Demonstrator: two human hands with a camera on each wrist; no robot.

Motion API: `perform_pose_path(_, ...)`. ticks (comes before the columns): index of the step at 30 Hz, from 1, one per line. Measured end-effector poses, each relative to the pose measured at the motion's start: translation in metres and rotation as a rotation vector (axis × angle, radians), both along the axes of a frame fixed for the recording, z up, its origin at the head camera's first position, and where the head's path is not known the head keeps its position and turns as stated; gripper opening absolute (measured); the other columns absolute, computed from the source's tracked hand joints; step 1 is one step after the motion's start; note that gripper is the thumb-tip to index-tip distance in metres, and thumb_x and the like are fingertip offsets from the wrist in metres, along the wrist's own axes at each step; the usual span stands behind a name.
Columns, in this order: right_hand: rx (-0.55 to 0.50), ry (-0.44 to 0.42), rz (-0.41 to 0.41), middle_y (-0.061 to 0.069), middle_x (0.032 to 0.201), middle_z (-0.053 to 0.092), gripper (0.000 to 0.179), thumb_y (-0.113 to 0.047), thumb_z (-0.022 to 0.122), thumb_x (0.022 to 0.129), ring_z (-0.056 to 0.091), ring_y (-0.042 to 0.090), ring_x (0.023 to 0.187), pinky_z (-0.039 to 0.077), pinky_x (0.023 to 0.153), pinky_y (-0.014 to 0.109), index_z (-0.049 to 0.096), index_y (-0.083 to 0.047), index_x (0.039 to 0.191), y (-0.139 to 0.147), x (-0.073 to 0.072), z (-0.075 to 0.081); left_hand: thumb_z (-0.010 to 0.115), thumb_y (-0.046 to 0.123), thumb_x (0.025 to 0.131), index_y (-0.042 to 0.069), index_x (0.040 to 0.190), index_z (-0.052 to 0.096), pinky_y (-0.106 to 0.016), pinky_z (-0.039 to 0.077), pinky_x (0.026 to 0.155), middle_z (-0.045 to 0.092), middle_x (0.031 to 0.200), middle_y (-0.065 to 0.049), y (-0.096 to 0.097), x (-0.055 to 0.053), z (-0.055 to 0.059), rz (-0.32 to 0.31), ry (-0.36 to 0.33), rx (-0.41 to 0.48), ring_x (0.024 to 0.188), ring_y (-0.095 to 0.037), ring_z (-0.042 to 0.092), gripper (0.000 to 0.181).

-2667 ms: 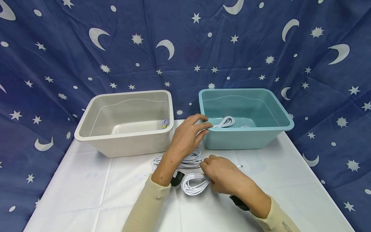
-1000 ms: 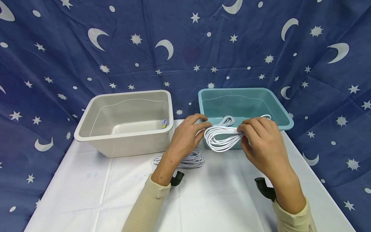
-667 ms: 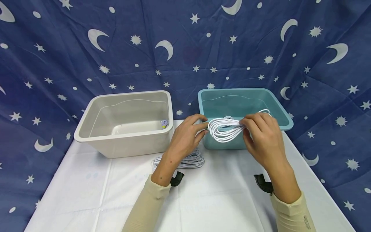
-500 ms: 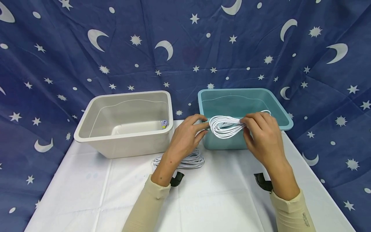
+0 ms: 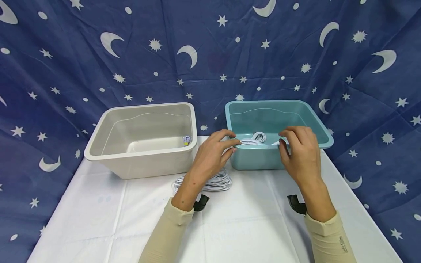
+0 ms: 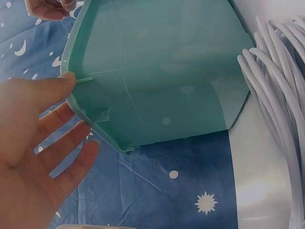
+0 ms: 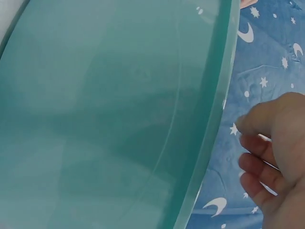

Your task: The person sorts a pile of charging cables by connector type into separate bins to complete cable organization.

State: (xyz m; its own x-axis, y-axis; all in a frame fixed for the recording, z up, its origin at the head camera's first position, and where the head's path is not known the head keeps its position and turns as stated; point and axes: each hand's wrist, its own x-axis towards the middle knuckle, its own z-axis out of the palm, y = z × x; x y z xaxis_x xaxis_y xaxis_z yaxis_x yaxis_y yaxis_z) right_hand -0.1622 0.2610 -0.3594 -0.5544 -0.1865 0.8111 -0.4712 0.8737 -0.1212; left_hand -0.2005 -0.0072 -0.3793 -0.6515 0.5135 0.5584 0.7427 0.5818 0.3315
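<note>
White cable coils [image 5: 254, 138] lie inside the teal bin [image 5: 312, 120]; another coil [image 5: 215, 181] sits on the desk [image 5: 98, 219] at 6 o'clock of it. Left hand [image 5: 212, 153] steadies the rim, fingers relaxed; right hand [image 5: 300, 151] hovers empty. Judged light, limp, springy: grasp across the bundled loops.

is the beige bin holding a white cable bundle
No, the beige bin holds only a small purplish item in its corner; the white cable bundles lie in the teal bin and on the table.
</note>
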Motion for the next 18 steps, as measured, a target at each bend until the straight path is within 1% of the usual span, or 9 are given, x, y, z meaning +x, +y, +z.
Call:
perform_pose_path(3, -0.012, -0.024, 0.015, 0.016, 0.102, 0.063, 0.016, 0.002, 0.070, 0.082, 0.056, 0.038, 0.102, 0.041, 0.084, 0.051, 0.069, 0.000, 0.098, -0.003, 0.000, -0.001, 0.071, 0.020, 0.094, 0.026, 0.117, 0.074, -0.028, 0.046, 0.100, 0.059, 0.127, 0.008, 0.000, 0.000, -0.001, -0.003, 0.001, 0.007, 0.125, -0.012, 0.051, 0.023)
perform_pose_path(9, 0.015, -0.087, 0.072, 0.011, 0.099, 0.064, 0.015, -0.004, 0.070, 0.081, 0.055, 0.034, 0.102, 0.041, 0.085, 0.049, 0.069, -0.003, 0.096, -0.016, 0.003, -0.004, 0.072, 0.020, 0.094, 0.026, 0.117, 0.074, -0.028, 0.046, 0.099, 0.059, 0.127, 0.007, 0.000, 0.000, -0.001, 0.003, 0.003, 0.007, 0.124, -0.013, 0.052, 0.023)
perform_pose_path(14, 0.048, -0.087, 0.105, 0.009, 0.098, 0.065, 0.012, -0.005, 0.070, 0.081, 0.056, 0.032, 0.098, 0.041, 0.079, 0.046, 0.069, -0.005, 0.094, -0.028, 0.007, -0.007, 0.072, 0.020, 0.094, 0.026, 0.117, 0.074, -0.028, 0.046, 0.099, 0.059, 0.127, 0.007, 0.000, -0.001, 0.000, -0.001, 0.008, -0.001, 0.124, -0.014, 0.052, 0.024)
perform_pose_path(18, 0.054, -0.072, 0.173, 0.007, 0.094, 0.065, 0.008, -0.004, 0.071, 0.081, 0.057, 0.031, 0.092, 0.041, 0.074, 0.044, 0.068, -0.007, 0.088, -0.040, 0.010, -0.011, 0.071, 0.020, 0.095, 0.025, 0.118, 0.074, -0.028, 0.046, 0.098, 0.059, 0.128, 0.006, 0.000, 0.000, 0.000, -0.003, 0.012, -0.007, 0.123, -0.015, 0.053, 0.024)
